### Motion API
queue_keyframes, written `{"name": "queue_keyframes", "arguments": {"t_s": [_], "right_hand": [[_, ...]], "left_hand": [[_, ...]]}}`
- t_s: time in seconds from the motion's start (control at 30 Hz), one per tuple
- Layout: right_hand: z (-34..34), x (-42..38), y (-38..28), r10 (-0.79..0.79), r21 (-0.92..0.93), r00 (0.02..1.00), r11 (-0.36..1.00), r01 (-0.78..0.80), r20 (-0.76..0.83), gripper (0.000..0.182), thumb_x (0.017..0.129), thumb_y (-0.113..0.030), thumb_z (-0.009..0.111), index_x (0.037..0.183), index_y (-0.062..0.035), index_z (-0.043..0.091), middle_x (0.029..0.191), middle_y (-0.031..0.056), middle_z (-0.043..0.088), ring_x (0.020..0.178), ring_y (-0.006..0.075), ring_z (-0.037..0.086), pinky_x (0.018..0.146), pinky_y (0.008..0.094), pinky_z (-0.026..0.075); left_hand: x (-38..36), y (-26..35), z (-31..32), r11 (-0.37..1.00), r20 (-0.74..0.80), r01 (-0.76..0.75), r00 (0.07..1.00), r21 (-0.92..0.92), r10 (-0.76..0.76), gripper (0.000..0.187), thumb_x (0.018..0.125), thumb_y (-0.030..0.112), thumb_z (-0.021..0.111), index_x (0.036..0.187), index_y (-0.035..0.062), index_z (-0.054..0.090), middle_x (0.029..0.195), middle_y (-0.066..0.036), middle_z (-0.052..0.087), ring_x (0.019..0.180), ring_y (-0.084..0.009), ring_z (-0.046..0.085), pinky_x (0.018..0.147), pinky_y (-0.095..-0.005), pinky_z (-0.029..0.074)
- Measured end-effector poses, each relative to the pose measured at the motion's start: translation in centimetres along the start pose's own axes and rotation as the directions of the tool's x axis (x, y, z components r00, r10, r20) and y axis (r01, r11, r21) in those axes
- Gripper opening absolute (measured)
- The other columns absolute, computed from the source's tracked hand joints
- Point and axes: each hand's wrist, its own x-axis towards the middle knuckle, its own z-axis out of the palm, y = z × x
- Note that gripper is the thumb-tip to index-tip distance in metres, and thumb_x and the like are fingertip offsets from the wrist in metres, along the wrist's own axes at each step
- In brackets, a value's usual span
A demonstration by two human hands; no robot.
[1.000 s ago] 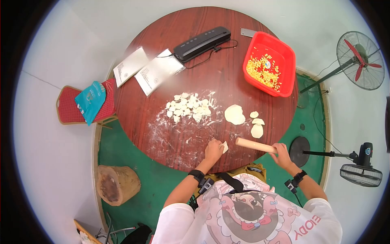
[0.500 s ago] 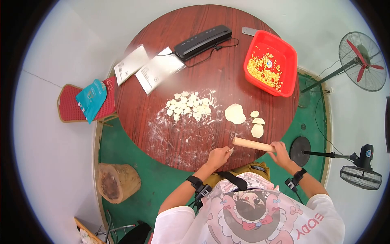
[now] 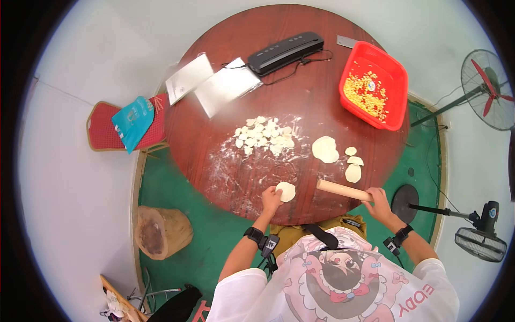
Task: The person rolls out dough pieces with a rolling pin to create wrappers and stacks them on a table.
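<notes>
You are resting your left hand [image 3: 271,196] on the floured table [image 3: 214,145], with the fingers touching the left edge of a small round dough wrapper [image 3: 286,191], probably to keep it flat. Your right hand [image 3: 378,199] is gripping the end of the wooden rolling pin [image 3: 343,190], which is lying just to the right of the wrapper, not on it. Finished wrappers [image 3: 353,173] are lying behind the pin.

Rolling pin [image 3: 343,190]: near end covered by the right hand [image 3: 379,203].
Dough disc [image 3: 286,191]: left edge overlapped by the left hand [image 3: 271,199].
Papers [image 3: 212,85]: print blurred, unreadable.
Red tub [image 3: 374,86]: contents too small, possibly corn.
Fan [image 3: 492,90]: cut off by the lens border.
</notes>
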Motion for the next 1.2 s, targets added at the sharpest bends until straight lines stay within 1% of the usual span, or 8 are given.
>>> {"name": "queue_keyframes", "arguments": {"t_s": [0.17, 0.23, 0.37, 0.5, 0.67, 0.77, 1.07, 1.2], "right_hand": [[0.3, 0.3, -0.3, -0.007, 0.022, 1.000, 1.000, 0.006, 0.013, 0.039, 0.073, -0.011, 0.070, 0.104, -0.0029, 0.049, 0.102, 0.0137, 0.053, 0.096, 0.0347, 0.047, 0.085, 0.0421, 0.038], [0.3, 0.5, -0.6, -0.017, 0.021, 1.000, 1.000, 0.016, 0.007, 0.039, 0.072, -0.011, 0.070, 0.104, -0.0029, 0.049, 0.101, 0.0137, 0.053, 0.096, 0.0347, 0.047, 0.085, 0.0421, 0.038], [0.1, 1.0, -0.8, -0.032, 0.019, 0.999, 0.999, 0.031, 0.031, 0.039, 0.072, -0.011, 0.070, 0.104, -0.0031, 0.049, 0.101, 0.0137, 0.053, 0.094, 0.0346, 0.047, 0.084, 0.0417, 0.038], [0.5, 1.2, -1.0, -0.055, 0.016, 0.998, 0.998, 0.055, 0.011, 0.039, 0.072, -0.012, 0.070, 0.104, -0.0033, 0.049, 0.101, 0.0138, 0.052, 0.094, 0.0347, 0.047, 0.083, 0.0415, 0.038], [0.0, 1.0, -1.3, -0.040, 0.007, 0.999, 0.999, 0.040, -0.017, 0.039, 0.072, -0.012, 0.070, 0.104, -0.0034, 0.048, 0.101, 0.0139, 0.052, 0.094, 0.0348, 0.047, 0.083, 0.0418, 0.038], [0.2, 0.7, -1.1, -0.012, 0.021, 1.000, 1.000, 0.013, -0.025, 0.039, 0.073, -0.012, 0.069, 0.104, -0.0034, 0.048, 0.101, 0.0139, 0.052, 0.094, 0.0347, 0.047, 0.083, 0.0419, 0.038], [0.6, 1.3, -1.8, -0.032, 0.024, 0.999, 0.999, 0.032, -0.007, 0.039, 0.073, -0.012, 0.069, 0.104, -0.0031, 0.048, 0.099, 0.0136, 0.054, 0.093, 0.0341, 0.048, 0.082, 0.0413, 0.039], [0.7, 1.5, -1.8, -0.055, 0.021, 0.998, 0.998, 0.055, -0.012, 0.040, 0.073, -0.012, 0.069, 0.105, -0.0030, 0.048, 0.100, 0.0136, 0.053, 0.093, 0.0344, 0.048, 0.081, 0.0412, 0.039]], "left_hand": [[-1.7, 1.9, -2.2, 0.752, -0.110, -0.223, 0.925, 0.620, 0.364, 0.043, 0.085, 0.029, 0.059, 0.115, -0.0002, 0.053, 0.112, -0.017, 0.059, 0.111, -0.0283, 0.052, 0.086, -0.0474, 0.045], [0.2, -0.2, -2.8, 0.471, -0.192, -0.285, 0.650, 0.835, 0.735, 0.062, 0.086, 0.042, 0.052, 0.132, 0.0026, 0.038, 0.136, -0.020, 0.037, 0.130, -0.0351, 0.028, 0.101, -0.0538, 0.023], [1.9, -1.2, -1.6, 0.373, -0.140, -0.164, 0.734, 0.913, 0.665, 0.071, 0.087, 0.048, 0.045, 0.139, 0.0040, 0.026, 0.146, -0.018, 0.021, 0.134, -0.0361, 0.018, 0.104, -0.0536, 0.015], [1.2, 0.9, 2.0, 0.226, 0.252, -0.503, 0.712, 0.834, 0.655, 0.069, 0.087, 0.047, 0.046, 0.136, 0.0016, 0.032, 0.143, -0.020, 0.027, 0.133, -0.0368, 0.020, 0.106, -0.0522, 0.015], [0.4, 1.1, 2.3, 0.156, 0.430, -0.806, 0.455, 0.571, 0.780, 0.053, 0.084, 0.028, 0.057, 0.129, 0.0035, 0.042, 0.134, -0.019, 0.040, 0.125, -0.0364, 0.034, 0.101, -0.0452, 0.028], [-0.3, 1.9, 0.4, 0.279, 0.105, -0.429, 0.681, 0.859, 0.725, 0.042, 0.082, 0.025, 0.058, 0.118, 0.0066, 0.051, 0.120, -0.014, 0.050, 0.112, -0.0309, 0.045, 0.092, -0.0426, 0.035], [-1.0, 1.3, -1.0, 0.616, 0.015, -0.361, 0.870, 0.700, 0.492, 0.015, 0.079, 0.016, 0.062, 0.090, 0.0085, 0.055, 0.095, -0.013, 0.051, 0.093, -0.0329, 0.048, 0.079, -0.0435, 0.039], [-0.4, 1.2, -0.2, 0.599, 0.023, -0.498, 0.780, 0.627, 0.625, 0.014, 0.080, 0.017, 0.061, 0.087, 0.0070, 0.054, 0.088, -0.013, 0.056, 0.088, -0.0328, 0.053, 0.073, -0.0435, 0.043]]}}
